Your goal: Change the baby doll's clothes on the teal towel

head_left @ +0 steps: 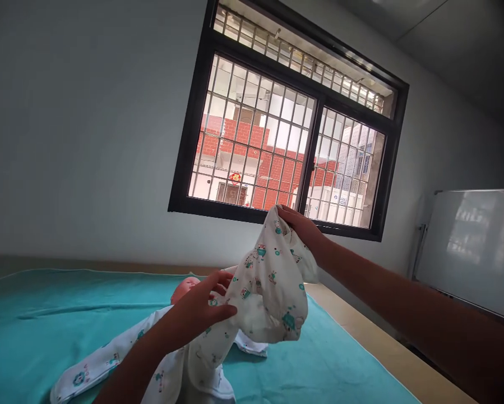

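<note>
Printed baby garment (272, 286), held up at our twelve o'clock over the baby doll (183, 289) on the teal sheet (45, 325): our right hand (300, 224) pinches its top, our left hand (201, 307) grips its lower fold.

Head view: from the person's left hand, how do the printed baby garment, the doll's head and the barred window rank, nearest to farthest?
1. Printed baby garment: gripped in the left hand.
2. Doll's head: just behind, on the teal sheet.
3. Barred window: on the far wall.
</note>
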Action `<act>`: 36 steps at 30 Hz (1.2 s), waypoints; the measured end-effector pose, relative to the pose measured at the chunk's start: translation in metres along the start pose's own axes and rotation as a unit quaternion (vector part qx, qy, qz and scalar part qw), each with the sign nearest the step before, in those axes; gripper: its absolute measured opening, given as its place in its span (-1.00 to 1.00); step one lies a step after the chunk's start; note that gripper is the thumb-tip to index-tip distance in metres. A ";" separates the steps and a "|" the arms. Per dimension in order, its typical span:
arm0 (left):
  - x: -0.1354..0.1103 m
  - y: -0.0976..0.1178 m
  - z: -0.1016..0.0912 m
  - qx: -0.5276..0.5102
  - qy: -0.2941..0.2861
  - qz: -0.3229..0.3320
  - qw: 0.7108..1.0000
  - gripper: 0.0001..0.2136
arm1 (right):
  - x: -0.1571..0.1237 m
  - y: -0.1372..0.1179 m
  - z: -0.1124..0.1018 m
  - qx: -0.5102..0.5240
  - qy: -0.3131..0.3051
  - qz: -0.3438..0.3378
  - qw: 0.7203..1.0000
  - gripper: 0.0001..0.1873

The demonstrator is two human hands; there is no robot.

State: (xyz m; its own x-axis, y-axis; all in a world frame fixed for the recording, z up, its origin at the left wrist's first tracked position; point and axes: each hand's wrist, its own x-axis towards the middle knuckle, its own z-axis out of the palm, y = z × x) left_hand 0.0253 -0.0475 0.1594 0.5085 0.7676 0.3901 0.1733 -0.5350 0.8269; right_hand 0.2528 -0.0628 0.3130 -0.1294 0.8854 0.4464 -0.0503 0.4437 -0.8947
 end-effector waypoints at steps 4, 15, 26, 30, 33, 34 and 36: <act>0.008 -0.016 0.007 -0.021 -0.024 0.008 0.999 -0.85 | 0.000 -0.007 0.010 0.026 -0.004 -0.003 1.000 -0.71; -0.004 0.028 0.032 -0.241 0.009 0.034 0.970 -0.27 | -0.043 -0.009 0.046 0.197 0.063 -0.109 0.972 -0.97; -0.019 0.049 -0.020 -0.203 0.328 -0.082 0.919 -0.62 | -0.091 0.079 -0.008 0.140 0.081 0.086 0.983 -0.62; -0.027 0.053 -0.027 -0.201 0.291 -0.085 0.931 -0.64 | -0.082 0.136 -0.020 -0.002 -0.066 0.149 0.987 -0.59; -0.027 0.050 -0.023 -0.212 0.201 -0.109 0.950 -0.66 | -0.066 0.142 0.003 -0.099 -0.163 0.068 0.979 -0.61; -0.028 0.050 -0.023 -0.221 0.161 -0.114 0.955 -0.67 | -0.060 0.136 0.015 -0.083 -0.185 0.033 0.979 -0.50; -0.030 0.053 -0.025 -0.222 0.086 -0.125 0.963 -0.71 | -0.048 0.118 0.039 -0.008 -0.238 -0.016 0.971 -0.27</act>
State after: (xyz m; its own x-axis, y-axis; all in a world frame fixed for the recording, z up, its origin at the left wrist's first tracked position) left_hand -0.0022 -0.0902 0.2012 0.3439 0.9202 0.1868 -0.1258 -0.1520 0.9803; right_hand 0.2141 -0.0589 0.1858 -0.5718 0.7086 0.4135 -0.0463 0.4752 -0.8786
